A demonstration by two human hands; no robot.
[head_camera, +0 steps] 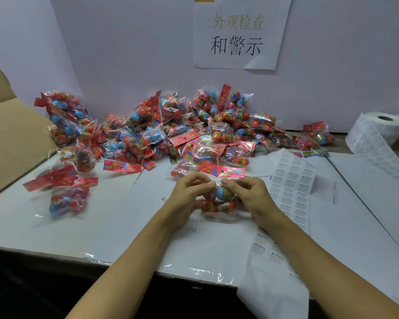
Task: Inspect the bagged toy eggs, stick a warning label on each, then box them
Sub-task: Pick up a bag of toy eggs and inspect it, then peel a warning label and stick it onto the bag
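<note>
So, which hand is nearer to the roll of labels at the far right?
The right hand. It holds the bag of eggs at table centre; the label roll lies beyond it to the right. The left hand is on the bag's other side.

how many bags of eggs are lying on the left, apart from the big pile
2, it seems: one bag nearest the table's front edge, blurred, and one bag behind it by the cardboard box. Red header cards between them may hide another.

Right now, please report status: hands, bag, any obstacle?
Left hand and right hand both pinch one bag of eggs. Label sheet beside right hand. No obstacle.
</note>
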